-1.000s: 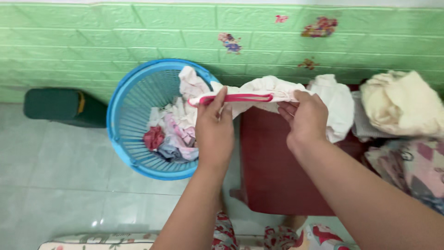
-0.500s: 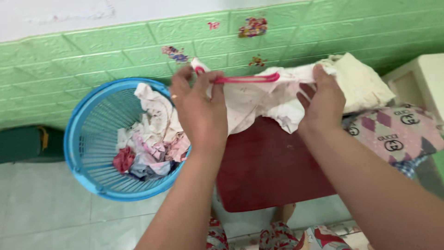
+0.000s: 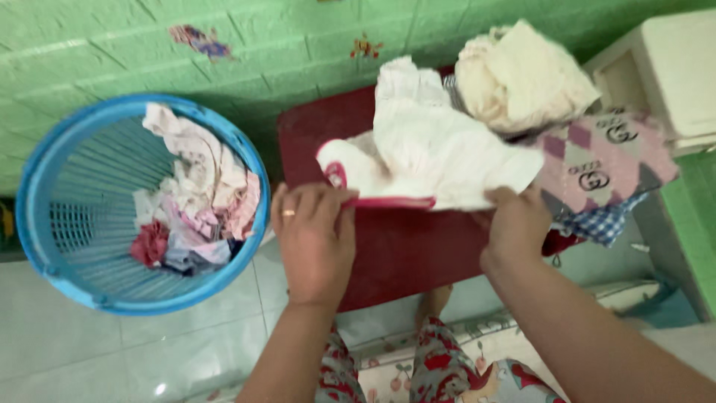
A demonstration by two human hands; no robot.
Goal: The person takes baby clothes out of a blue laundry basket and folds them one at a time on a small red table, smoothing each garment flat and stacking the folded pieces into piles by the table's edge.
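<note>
I log both hands, left hand point(image 3: 315, 237) and right hand point(image 3: 514, 224), pinching the white pink-trimmed cloth garment point(image 3: 432, 153) on the dark red surface point(image 3: 406, 250); the trim could slip and bunch.

There were two hands, left point(image 3: 313, 242) and right point(image 3: 516, 227), one white garment with pink trim point(image 3: 432, 160), one blue basket point(image 3: 33, 186), one red stool point(image 3: 403, 250) and one cream bundle point(image 3: 522, 75).

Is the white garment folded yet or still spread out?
Spread, not folded: the white garment lies loosely open on the red stool, both hands pinching its pink-trimmed edge.
</note>
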